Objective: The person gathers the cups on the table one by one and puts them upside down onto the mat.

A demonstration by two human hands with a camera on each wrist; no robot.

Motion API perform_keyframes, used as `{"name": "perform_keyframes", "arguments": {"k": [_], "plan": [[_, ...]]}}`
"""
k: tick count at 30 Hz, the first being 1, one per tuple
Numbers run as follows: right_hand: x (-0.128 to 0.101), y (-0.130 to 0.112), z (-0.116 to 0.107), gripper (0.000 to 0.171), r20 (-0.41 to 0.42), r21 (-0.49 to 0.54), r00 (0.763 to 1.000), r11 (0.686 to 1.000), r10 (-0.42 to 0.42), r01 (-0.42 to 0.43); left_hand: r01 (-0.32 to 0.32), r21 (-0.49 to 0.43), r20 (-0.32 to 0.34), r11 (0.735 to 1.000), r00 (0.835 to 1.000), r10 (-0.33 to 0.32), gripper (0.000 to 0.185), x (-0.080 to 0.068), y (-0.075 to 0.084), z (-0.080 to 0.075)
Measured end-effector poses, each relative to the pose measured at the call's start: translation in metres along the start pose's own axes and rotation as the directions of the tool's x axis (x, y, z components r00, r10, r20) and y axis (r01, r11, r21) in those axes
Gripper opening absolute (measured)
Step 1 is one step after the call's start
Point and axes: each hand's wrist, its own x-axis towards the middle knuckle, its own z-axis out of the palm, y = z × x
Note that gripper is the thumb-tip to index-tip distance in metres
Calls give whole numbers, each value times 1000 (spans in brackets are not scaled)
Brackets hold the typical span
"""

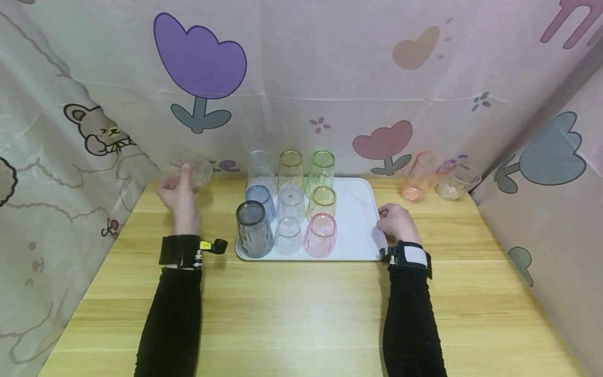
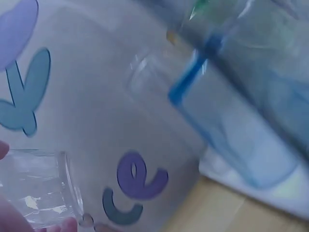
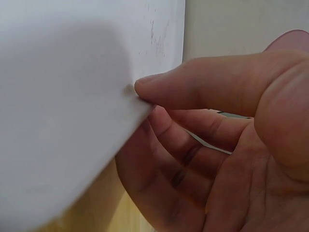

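Note:
Off the left end of the white tray [image 1: 355, 220], my left hand [image 1: 181, 201] holds a clear glass [image 1: 201, 173]. The left wrist view shows this glass [image 2: 36, 183] tipped on its side between fingers and thumb. My right hand [image 1: 399, 222] pinches the tray's right edge, thumb [image 3: 203, 82] on top and curled fingers beneath. Rows of glasses fill the tray's left and middle. They include a dark grey glass [image 1: 254, 230], a blue glass [image 1: 260, 200], a pink glass [image 1: 321, 235], a green-rimmed glass [image 1: 322, 173] and several clear ones.
An orange-tinted glass [image 1: 418, 180] and a clear glass [image 1: 457, 182] lean at the back right of the wooden table [image 1: 292, 319]. A printed curtain [image 1: 292, 68] hangs right behind the table's back edge and along both sides.

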Motion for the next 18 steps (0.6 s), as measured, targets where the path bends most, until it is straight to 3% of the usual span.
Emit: {"name": "perform_keyframes", "arguments": {"k": [12, 15, 18], "plan": [[-5, -9, -4, 49, -20, 22, 999, 999, -37, 38, 38, -143, 145, 989, 989, -17, 49, -32, 8, 9], [-10, -18, -6, 49, -73, 54, 993, 994, -90, 94, 62, -158, 188, 986, 982, -32, 52, -37, 11, 9], [-16, -32, -6, 49, -159, 112, 972, 975, -174, 192, 85, -165, 225, 983, 973, -47, 53, -42, 13, 10]]}}
